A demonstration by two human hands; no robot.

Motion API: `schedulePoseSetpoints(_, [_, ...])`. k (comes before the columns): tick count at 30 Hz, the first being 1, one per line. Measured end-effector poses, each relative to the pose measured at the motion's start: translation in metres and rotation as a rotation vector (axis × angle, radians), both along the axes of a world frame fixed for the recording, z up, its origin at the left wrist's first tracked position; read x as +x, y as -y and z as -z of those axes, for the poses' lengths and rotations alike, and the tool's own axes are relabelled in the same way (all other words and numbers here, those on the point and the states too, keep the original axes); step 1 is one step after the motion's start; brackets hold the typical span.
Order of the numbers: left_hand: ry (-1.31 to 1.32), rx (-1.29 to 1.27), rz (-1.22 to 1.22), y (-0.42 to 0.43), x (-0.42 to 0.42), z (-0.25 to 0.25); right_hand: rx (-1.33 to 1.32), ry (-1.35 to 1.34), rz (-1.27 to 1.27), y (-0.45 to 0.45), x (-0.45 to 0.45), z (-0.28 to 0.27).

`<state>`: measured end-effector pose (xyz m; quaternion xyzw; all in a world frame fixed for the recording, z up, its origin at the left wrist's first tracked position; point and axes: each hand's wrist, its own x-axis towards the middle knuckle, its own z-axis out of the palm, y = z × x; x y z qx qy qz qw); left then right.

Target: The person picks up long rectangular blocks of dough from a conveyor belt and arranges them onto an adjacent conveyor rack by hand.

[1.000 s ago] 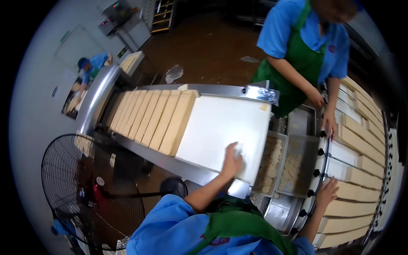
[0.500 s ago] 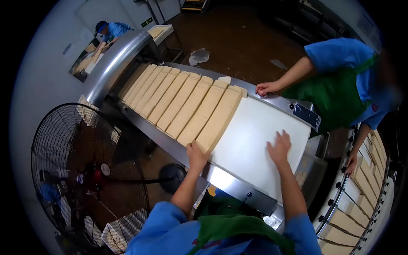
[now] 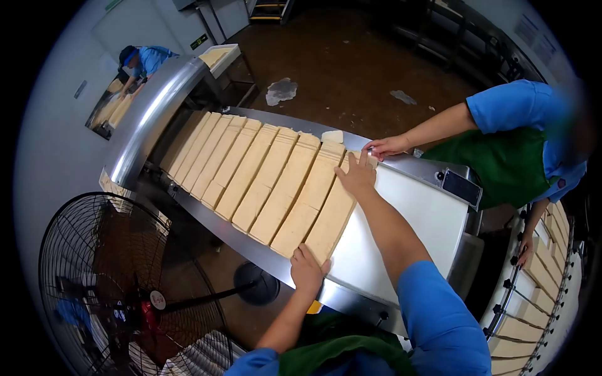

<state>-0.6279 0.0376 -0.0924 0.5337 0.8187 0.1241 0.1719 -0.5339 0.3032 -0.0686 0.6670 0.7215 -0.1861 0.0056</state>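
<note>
Long pale dough-like strips, apparently layered, lie side by side across a conveyor. My left hand is closed at the near end of the last strip, fingers over its end and thumb beside its right edge. At the far end of that strip rests my right hand, its fingers spread apart and touching the top. A co-worker's hand is close beyond it, by the far rail. A small pale piece sits at the far ends of the strips.
A curved metal hood covers the conveyor's far left. White belt shows to the right, with a dark panel on its far rail. A caged fan stands at left. More strips lie on a rack at right, beside the co-worker.
My right hand has moved from above the white belt to the far end of the last strip. My left hand stays at its near end. The view has shifted slightly.
</note>
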Motion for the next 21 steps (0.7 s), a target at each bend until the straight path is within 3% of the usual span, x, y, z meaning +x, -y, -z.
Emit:
schedulePoseSetpoints(4, [-0.054,0.051,0.045,0.004,0.001,0.004,0.048,0.093,0.02,0.009,0.013,-0.004])
schedulePoseSetpoints(6, [-0.068,0.046,0.064,0.003,0.006,-0.001,-0.019,0.005,0.158,0.019,0.037,-0.011])
schedulePoseSetpoints(11, [0.325,0.005,0.307,0.012,0.05,-0.022,0.183,-0.009,0.392,0.068,0.159,-0.008])
schedulePoseSetpoints(12, [0.4,0.008,0.389,0.014,0.061,-0.025,0.017,-0.117,0.558,0.085,0.176,-0.054])
schedulePoseSetpoints(13, [0.405,0.012,0.411,0.014,0.072,-0.03,0.057,-0.089,0.612,0.094,0.199,-0.049])
schedulePoseSetpoints(15, [0.491,-0.23,0.53,0.014,0.103,-0.038,0.109,-0.037,0.743,0.115,0.248,-0.04])
schedulePoseSetpoints(17, [0.377,-0.274,0.563,0.014,0.137,-0.039,0.158,-0.142,0.76,0.135,0.281,-0.032])
schedulePoseSetpoints(18, [0.251,-0.296,0.524,0.015,0.156,-0.038,0.28,-0.053,0.62,0.146,0.303,-0.006])
schedulePoseSetpoints(19, [0.245,-0.207,0.543,0.019,0.169,-0.029,0.234,0.032,0.674,0.154,0.323,0.021])
schedulePoseSetpoints(21, [0.273,-0.024,0.594,0.027,0.187,-0.02,0.216,-0.138,0.899,0.184,0.347,0.001])
